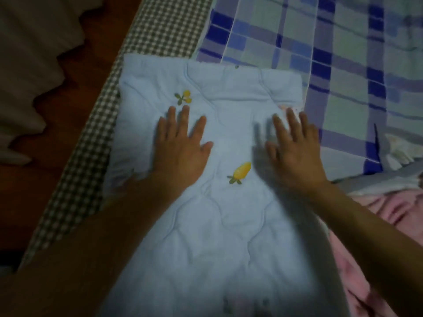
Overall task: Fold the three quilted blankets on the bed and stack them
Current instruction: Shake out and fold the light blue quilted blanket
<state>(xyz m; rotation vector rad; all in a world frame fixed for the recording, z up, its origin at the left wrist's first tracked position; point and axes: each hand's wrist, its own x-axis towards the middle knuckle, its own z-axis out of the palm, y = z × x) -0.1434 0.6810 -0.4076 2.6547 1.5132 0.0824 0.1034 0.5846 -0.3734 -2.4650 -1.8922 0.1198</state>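
Light blue quilted blanket (pixel 229 213) lies folded dead centre on the bed, its near end cut off at 6 o'clock. Left hand (pixel 183 147) is flat on it at about 10 o'clock, fingers spread, gripping nothing. Right hand (pixel 295 152) at 2 o'clock is flat too, motion-blurred, so fingertip contact is hard to judge. Pink blanket (pixel 389 213) peeks out at 4 o'clock, mostly hidden. Plaid sheet (pixel 343 53) fills 1 o'clock.

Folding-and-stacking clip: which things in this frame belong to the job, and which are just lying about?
Part of the job:
light blue quilted blanket, folded, with the left hand and right hand flat on it
pink blanket, crumpled at the right

Lying about:
blue plaid cover
checked bedsheet
curtain
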